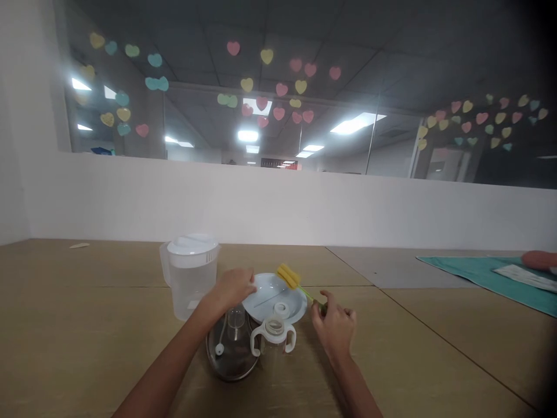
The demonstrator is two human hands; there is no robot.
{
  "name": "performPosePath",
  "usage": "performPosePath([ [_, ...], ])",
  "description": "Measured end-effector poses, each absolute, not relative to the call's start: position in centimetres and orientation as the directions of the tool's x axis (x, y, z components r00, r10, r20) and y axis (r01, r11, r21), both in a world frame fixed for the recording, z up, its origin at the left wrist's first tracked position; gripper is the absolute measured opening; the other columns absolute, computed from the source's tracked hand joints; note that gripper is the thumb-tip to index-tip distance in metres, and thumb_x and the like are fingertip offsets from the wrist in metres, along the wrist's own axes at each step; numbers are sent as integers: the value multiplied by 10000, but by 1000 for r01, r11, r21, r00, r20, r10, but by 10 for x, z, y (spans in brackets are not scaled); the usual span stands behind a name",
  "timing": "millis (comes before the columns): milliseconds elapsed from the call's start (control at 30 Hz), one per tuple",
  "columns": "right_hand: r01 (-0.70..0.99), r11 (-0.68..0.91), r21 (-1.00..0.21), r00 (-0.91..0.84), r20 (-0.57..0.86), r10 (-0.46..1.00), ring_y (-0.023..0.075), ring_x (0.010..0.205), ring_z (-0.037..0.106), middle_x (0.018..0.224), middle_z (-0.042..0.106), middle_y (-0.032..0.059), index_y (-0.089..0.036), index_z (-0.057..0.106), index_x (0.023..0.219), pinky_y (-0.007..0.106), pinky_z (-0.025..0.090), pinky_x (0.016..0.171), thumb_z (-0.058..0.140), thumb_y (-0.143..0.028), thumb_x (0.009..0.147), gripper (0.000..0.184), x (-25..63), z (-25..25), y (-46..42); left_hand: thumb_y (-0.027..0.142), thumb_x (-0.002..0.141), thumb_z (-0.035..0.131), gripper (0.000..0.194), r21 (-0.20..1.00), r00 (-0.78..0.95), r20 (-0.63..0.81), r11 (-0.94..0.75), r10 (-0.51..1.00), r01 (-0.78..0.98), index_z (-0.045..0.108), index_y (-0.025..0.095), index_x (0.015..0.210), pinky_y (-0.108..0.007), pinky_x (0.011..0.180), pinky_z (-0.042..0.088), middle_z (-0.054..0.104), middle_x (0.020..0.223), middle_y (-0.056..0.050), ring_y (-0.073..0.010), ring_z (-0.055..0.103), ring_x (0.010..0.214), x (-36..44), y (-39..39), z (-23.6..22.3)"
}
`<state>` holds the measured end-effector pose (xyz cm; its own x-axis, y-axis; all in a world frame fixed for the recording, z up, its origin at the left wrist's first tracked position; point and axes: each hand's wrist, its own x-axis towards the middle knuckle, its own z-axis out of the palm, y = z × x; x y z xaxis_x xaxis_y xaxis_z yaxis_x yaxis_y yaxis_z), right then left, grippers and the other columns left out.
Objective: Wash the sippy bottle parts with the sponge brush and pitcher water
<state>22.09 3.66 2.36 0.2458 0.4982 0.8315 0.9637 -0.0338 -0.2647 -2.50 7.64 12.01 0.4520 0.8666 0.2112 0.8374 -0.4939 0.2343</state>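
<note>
My left hand [232, 287] is closed at the left rim of a shallow white bowl [261, 296], its fingertips pinched against the edge. In my right hand [335, 322] is the green handle of a sponge bottle brush [289, 276], whose yellow head rests over the bowl's far right rim. A small white ring-shaped part [281, 310] lies inside the bowl. Just in front stands a clear baby bottle [274, 342] with two white handles and an open top. Below my left wrist, a metal tray [235, 366] holds a clear nipple or cap [235, 319] and a thin straw with a white weighted end [220, 349].
A clear pitcher with a white lid [191, 278] stands left of the bowl. Far right, a teal cloth [470, 278] carries a white sheet and a pinkish object [539, 260]. A white wall [278, 203] with a window closes off the table's far side.
</note>
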Motion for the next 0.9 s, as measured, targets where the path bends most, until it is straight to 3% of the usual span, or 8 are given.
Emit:
performPosePath([
  [67, 931, 12, -366, 315, 817, 484, 181, 553, 561, 579, 636, 38, -119, 601, 939, 323, 290, 727, 395, -329, 793, 329, 221, 25, 37, 281, 728, 581, 118, 171, 474, 55, -476, 879, 863, 604, 188, 795, -239, 608, 412, 658, 760, -29, -183, 605, 735, -31, 66, 124],
  [167, 777, 133, -615, 482, 717, 504, 194, 611, 574, 682, 658, 68, -151, 576, 877, 325, 347, 695, 458, -429, 750, 328, 220, 30, 36, 255, 612, 672, 138, 126, 484, -101, -471, 869, 873, 636, 188, 727, -229, 558, 416, 678, 743, -27, -186, 618, 690, -29, 61, 119],
  [233, 572, 238, -785, 599, 598, 532, 196, 632, 575, 732, 662, 78, -170, 570, 833, 308, 383, 627, 537, -499, 694, 360, 219, 34, 35, 227, 531, 721, 206, 76, 462, -199, -456, 864, 887, 657, 180, 721, -233, 558, 431, 693, 791, -42, -200, 628, 702, -24, 64, 111],
  [300, 322, 349, -880, 671, 472, 572, 163, 560, 543, 722, 652, 62, -171, 567, 811, 283, 390, 537, 624, -520, 629, 398, 219, 38, 35, 216, 466, 756, 226, 58, 435, -288, -437, 853, 897, 665, 167, 667, -241, 554, 448, 698, 760, -56, -209, 633, 673, -18, 69, 104],
  [433, -29, 433, -901, 726, 279, 629, 76, 396, 382, 544, 565, -24, -152, 593, 803, 232, 289, 391, 737, -474, 538, 441, 224, 41, 37, 260, 404, 792, 243, 55, 422, -356, -432, 834, 900, 655, 157, 576, -267, 565, 475, 703, 732, -86, -232, 638, 660, -16, 74, 99],
  [567, -206, 448, -870, 745, 157, 648, 73, 402, 378, 459, 470, -69, -147, 609, 746, 219, 231, 371, 773, -380, 481, 389, 231, 38, 42, 227, 400, 789, 260, 62, 454, -322, -460, 831, 886, 681, 160, 627, -271, 587, 477, 710, 791, -86, -236, 639, 692, -19, 71, 104],
  [767, -327, 470, -820, 670, 150, 727, 67, 403, 363, 491, 479, -54, -161, 598, 736, 219, 271, 378, 664, -328, 538, 268, 239, 35, 42, 145, 508, 704, 147, 73, 445, -289, -444, 848, 893, 690, 147, 655, -242, 554, 454, 709, 771, -78, -202, 628, 656, -21, 67, 107],
  [900, -352, 473, -807, 636, 165, 754, 64, 404, 339, 503, 417, -69, -190, 549, 711, 217, 299, 395, 601, -404, 630, 235, 243, 37, 42, 139, 515, 689, 110, 81, 431, -302, -428, 850, 900, 677, 138, 625, -230, 532, 442, 704, 740, -74, -185, 615, 627, -21, 68, 108],
])
